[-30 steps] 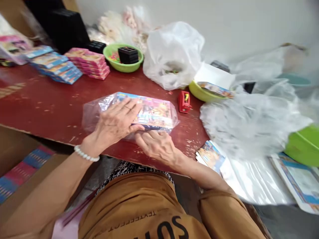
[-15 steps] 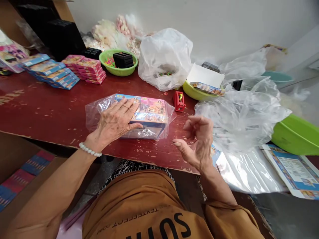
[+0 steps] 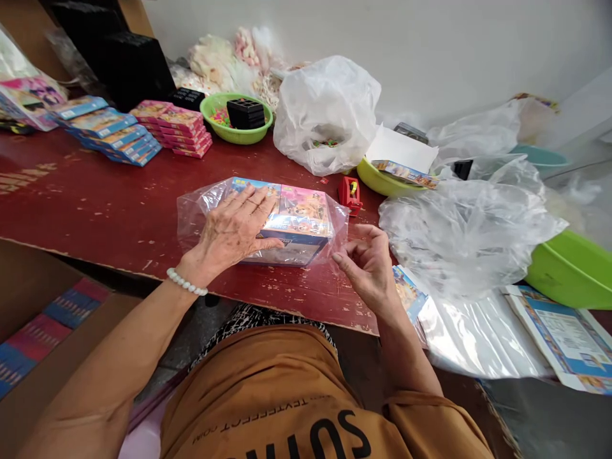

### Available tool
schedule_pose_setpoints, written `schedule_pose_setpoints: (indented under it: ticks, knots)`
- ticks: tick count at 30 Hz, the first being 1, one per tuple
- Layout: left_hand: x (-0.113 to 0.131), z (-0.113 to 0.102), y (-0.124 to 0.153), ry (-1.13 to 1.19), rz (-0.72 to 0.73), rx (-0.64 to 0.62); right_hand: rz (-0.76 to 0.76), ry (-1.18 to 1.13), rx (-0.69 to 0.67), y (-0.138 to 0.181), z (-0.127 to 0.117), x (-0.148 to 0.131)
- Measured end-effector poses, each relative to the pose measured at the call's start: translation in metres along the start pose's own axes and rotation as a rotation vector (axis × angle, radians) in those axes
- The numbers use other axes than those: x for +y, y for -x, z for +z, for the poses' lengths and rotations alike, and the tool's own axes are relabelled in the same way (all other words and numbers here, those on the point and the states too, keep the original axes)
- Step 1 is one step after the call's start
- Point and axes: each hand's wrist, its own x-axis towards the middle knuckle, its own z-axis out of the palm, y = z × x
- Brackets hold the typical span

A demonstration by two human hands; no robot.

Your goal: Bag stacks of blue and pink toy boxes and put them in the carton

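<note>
Item 1: boxes [image 3: 303, 210], a blue one and a pink one side by side, enclosed in a clear bag [image 3: 194, 213]. Location: centre of frame, flat on the red counter [image 3: 119, 217]. Long axis: left to right across the frame, right end dipping slightly toward the lower edge. Printed faces up; dark blue side toward the lower edge. Blue box to the left, pink to the right; loose film juts beyond both ends.

Item 2: left hand [image 3: 241, 223], centre of frame. Open, palm down, fingers spread on the blue box toward the upper right, thumb along the near edge. The boxes lie directly beneath it and extend out to its right.

Item 3: right hand [image 3: 368, 264], right of centre. Fingers curled, thumb near the forefinger, at the bag's right end; whether the film is pinched cannot be told. The boxes lie to its left, just apart from the fingertips.

Item 4: red tape dispenser [image 3: 350, 196], above the right hand in the frame, near the bag's upper right corner.
</note>
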Motion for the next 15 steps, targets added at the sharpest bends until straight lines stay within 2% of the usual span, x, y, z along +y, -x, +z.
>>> schedule_pose_setpoints:
  ticks: [3, 6, 11, 13, 15]
  knots:
    - [-0.003, 0.002, 0.001, -0.001, 0.006, 0.007, 0.16, -0.17, -0.027, 0.005, -0.009, 0.017]
    - [-0.005, 0.004, 0.002, -0.015, 0.02, 0.002, 0.255, -0.179, -0.077, 0.002, -0.023, 0.033]
    - [-0.003, 0.001, 0.002, -0.046, -0.015, -0.05, 0.176, -0.053, -0.148, -0.013, -0.041, 0.055]
    - [0.0, -0.003, 0.0, -0.051, -0.033, -0.083, 0.146, -0.102, -0.16, -0.016, -0.037, 0.063]
    - [0.001, -0.006, -0.001, -0.05, -0.047, -0.111, 0.134, -0.171, -0.107, -0.013, -0.026, 0.068]
